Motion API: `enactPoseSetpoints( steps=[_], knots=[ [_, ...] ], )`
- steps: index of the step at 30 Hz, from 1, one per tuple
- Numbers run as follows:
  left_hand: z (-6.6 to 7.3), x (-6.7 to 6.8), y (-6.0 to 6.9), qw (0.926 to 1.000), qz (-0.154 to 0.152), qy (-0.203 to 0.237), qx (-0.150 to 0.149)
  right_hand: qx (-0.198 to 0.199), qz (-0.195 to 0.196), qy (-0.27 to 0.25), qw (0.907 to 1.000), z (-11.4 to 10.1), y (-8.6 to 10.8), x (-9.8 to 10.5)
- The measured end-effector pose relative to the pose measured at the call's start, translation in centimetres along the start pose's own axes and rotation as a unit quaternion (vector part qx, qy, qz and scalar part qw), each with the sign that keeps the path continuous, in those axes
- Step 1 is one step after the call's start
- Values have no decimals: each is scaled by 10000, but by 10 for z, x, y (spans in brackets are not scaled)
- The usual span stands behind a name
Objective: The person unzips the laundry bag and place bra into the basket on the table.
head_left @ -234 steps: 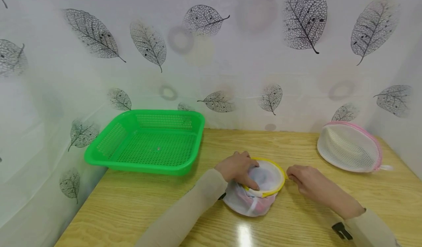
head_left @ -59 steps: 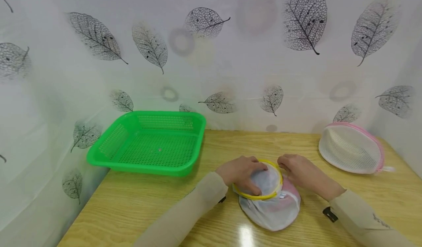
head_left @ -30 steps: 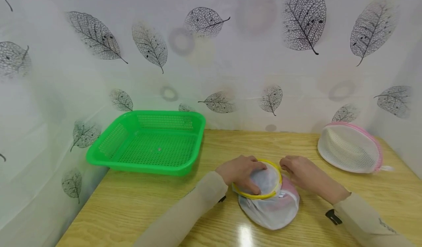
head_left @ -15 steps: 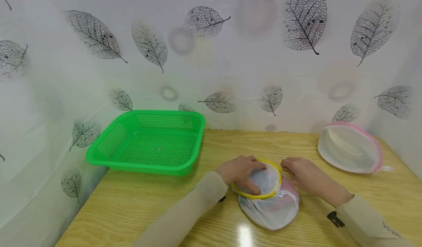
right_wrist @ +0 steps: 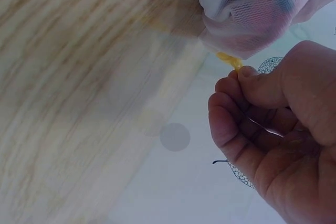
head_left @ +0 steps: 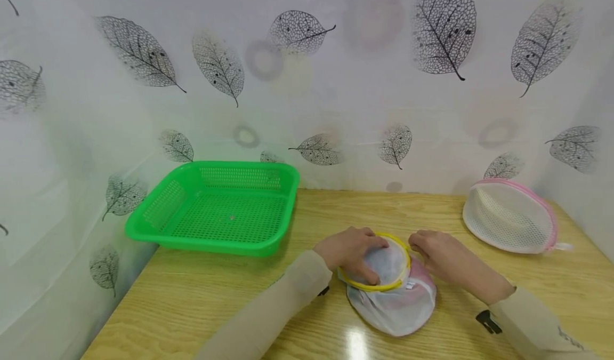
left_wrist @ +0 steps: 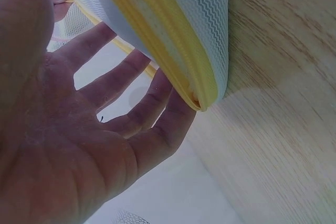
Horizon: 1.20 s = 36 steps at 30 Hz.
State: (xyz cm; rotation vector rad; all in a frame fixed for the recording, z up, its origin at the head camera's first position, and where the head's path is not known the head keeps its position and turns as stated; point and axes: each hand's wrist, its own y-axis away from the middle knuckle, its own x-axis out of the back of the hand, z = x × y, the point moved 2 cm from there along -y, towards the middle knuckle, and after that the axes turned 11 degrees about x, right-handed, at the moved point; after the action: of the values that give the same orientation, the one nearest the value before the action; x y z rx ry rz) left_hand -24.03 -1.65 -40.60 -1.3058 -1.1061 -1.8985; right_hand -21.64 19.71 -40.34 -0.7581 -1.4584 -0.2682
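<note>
My left hand conceals part of the yellow rim of the mesh bag; in the left wrist view its fingertips are out of sight behind the bag, itself cut off by the top edge. Pinkish contents: blurred by the mesh, not identifiable. White label: too small to read. My right hand, cut off at the right edge of its wrist view, hides the end of the yellow tab it pinches. Speck in the green basket: too small to identify.
</note>
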Motion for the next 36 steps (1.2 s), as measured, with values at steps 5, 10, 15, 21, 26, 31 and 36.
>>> enactPoseSetpoints(
  steps=[5, 10, 15, 21, 26, 31, 36],
  knots=[
    [0, 0, 1, 10000, 20, -35, -5, 9, 5, 63, 10000, -2, 1, 1],
    [0, 1, 2, 10000, 36, -8, -42, 21, 9, 42, 10000, -4, 2, 2],
    [1, 1, 2, 10000, 25, 32, -49, 9, -17, 50, 10000, -5, 2, 3],
    [0, 1, 1, 10000, 27, 15, -15, -6, -33, 64, 10000, -7, 2, 5],
    [-1, 1, 1, 10000, 4, 44, 28, -15, -61, 32, 10000, -7, 2, 6],
    [0, 0, 1, 10000, 8, 47, 42, 29, -72, 94, 9999, -8, 3, 5],
    [0, -1, 2, 10000, -4, 38, 76, 92, -37, 182, 9998, -10, 4, 6]
  ],
)
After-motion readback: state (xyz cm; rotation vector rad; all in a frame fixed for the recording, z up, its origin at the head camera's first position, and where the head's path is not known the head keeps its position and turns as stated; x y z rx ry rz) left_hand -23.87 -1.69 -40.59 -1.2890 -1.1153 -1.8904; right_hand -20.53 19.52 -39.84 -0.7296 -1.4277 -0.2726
